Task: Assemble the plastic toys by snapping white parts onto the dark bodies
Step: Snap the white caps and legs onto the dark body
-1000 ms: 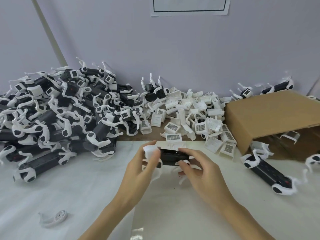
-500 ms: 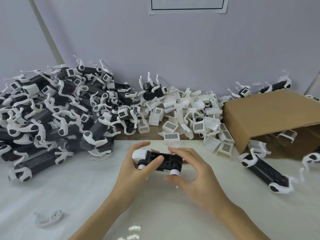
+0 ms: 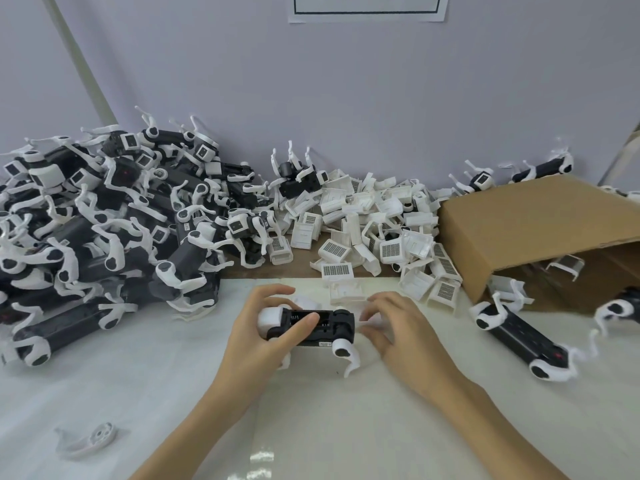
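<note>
Dark body held over the white-covered counter [image 3: 173,393], mid-assembly.

A heap of finished toys [image 3: 104,230] is piled at the left. The left hand [image 3: 263,337] is curled round the dark body [image 3: 317,323], thumb pressed on top. Just beside its right end, the right hand [image 3: 405,330] is seen loosely curled, blurred, gripping nothing discernible. Loose white parts [image 3: 374,233] are piled behind; a cardboard box [image 3: 533,230] is tipped at right.

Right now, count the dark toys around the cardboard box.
4. Near toy and cropped toy before the cardboard box; left rear toy and right rear toy behind it. Others may be hidden.
</note>
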The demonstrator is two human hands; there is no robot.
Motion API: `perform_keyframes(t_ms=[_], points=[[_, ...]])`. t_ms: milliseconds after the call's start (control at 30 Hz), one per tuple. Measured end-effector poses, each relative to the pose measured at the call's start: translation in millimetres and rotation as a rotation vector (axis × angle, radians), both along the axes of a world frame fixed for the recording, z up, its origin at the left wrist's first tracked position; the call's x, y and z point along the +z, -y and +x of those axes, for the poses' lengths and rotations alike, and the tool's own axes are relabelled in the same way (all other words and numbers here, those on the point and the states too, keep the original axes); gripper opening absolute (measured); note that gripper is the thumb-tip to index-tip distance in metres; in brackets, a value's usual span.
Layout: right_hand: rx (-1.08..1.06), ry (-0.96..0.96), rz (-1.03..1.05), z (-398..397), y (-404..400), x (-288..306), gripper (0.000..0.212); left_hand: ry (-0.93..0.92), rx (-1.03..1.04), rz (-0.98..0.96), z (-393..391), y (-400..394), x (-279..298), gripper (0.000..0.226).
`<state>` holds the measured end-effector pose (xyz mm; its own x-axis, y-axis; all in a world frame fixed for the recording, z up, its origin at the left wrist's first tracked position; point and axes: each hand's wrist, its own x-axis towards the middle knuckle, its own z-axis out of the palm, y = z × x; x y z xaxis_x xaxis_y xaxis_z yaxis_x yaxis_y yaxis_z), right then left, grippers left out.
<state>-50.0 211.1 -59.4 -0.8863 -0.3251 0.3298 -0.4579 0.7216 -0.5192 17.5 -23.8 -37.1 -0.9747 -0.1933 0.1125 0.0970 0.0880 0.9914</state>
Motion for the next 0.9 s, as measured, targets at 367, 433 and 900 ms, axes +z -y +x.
perform_keyframes(t_ms=[367, 433, 900], points=[[-0.089, 0.247, -0.803, 15, 3, 24, 0.038, 0.003, -0.047, 0.015, 4, 1, 0, 0.037], [-0.036, 0.258, -0.857, 18, 4, 28, 0.037, 0.011, -0.075, 0.043, 5, 0, 1, 0.037], [0.136, 0.405, -0.769, 21, -1, 38, 0.031, 0.012, -0.117, 0.0, 10, 1, 3, 0.053]])
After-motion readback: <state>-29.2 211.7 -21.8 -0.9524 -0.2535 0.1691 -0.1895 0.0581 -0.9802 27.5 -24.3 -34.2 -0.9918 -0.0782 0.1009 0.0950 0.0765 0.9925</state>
